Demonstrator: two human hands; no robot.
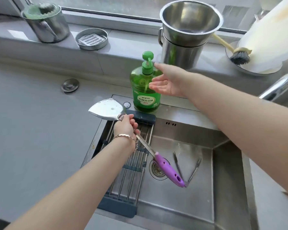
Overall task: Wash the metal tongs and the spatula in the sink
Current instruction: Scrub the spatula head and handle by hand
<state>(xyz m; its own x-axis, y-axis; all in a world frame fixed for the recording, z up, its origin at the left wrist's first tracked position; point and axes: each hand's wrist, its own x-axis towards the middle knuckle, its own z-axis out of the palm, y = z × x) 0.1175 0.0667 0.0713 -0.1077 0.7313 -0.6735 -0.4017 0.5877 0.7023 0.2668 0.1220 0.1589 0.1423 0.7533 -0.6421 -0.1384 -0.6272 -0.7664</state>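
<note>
My left hand (125, 124) grips the metal shaft of the spatula (106, 110) just below its shiny blade. The blade points up and left over the counter, and the purple handle hangs down over the sink drain. The metal tongs (192, 170) lie spread open on the bottom of the steel sink (229, 163), to the right of the drain. My right hand (168, 82) is open, fingers spread, close beside the pump of the green dish soap bottle (145, 90), which stands on the ledge behind the sink.
A roll-up drying rack (131, 165) spans the sink's left side. The faucet (276, 87) juts in at the right. On the windowsill stand a lidded steel pot (47, 25), a round steel soap dish (91, 39), stacked steel pails (188, 35) and a dish brush (239, 56).
</note>
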